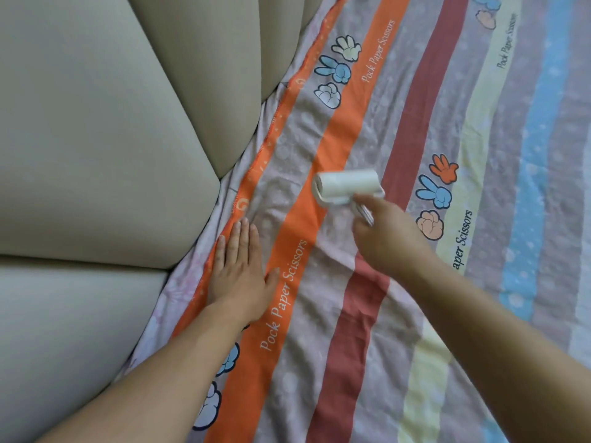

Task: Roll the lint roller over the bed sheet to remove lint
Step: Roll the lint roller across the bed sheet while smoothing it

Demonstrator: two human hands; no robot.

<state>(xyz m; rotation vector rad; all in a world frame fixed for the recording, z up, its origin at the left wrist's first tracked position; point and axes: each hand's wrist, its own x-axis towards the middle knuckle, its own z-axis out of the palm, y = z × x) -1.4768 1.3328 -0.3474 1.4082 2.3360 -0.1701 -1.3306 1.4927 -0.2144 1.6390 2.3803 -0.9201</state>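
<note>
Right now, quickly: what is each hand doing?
Left hand: open, pressed flat on the bed sheet.
Right hand: closed around the lint roller handle.

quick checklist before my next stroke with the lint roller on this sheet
1. Contact: white cylindrical lint roller touches the striped printed bed sheet: ok.
2. Grip: right hand holds the roller's handle: ok.
3. Anchor: left hand lies flat on the sheet: ok.
4. Clearance: left hand is apart from the roller: ok.
5. Sheet smooth around the roller: not ok, creases show.
6. Sticky surface clean: cannot tell, blurred.
</note>
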